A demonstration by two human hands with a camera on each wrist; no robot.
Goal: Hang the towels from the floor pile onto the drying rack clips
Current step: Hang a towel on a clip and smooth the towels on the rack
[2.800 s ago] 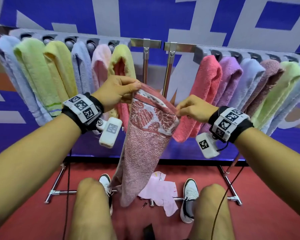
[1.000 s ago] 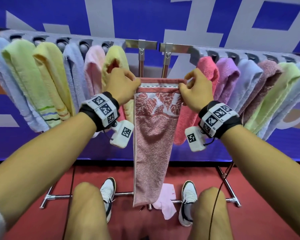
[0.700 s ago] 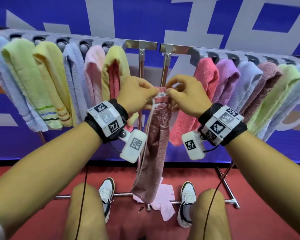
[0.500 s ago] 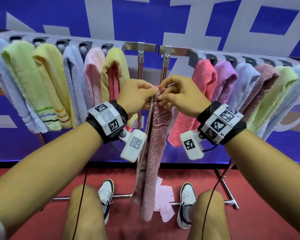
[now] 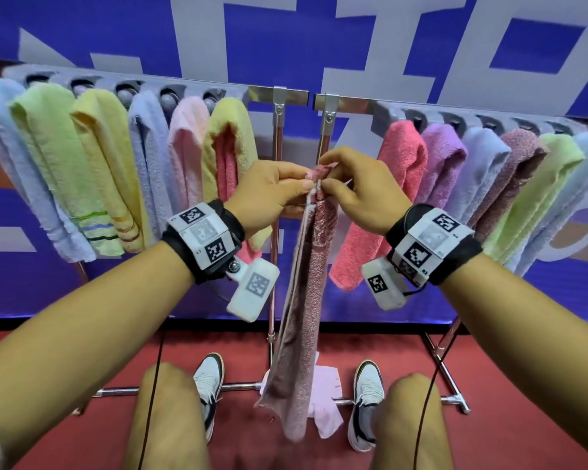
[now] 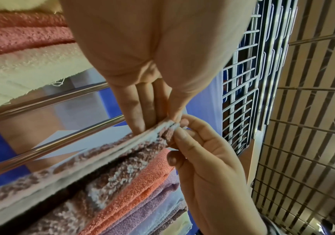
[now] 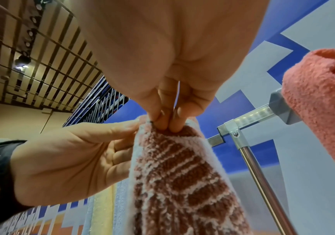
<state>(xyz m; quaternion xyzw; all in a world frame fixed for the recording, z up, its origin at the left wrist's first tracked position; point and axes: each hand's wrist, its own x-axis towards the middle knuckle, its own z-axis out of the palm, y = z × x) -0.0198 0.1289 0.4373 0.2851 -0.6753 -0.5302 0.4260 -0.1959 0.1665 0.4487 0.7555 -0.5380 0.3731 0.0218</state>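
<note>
Head view: folded dusty-pink patterned terry towel (image 5: 306,300) pinched at its top by left hand (image 5: 269,195) and right hand (image 5: 360,195), hanging just below shiny metal drying rack (image 5: 326,103), between clipped coloured towels (image 5: 228,157).
</note>
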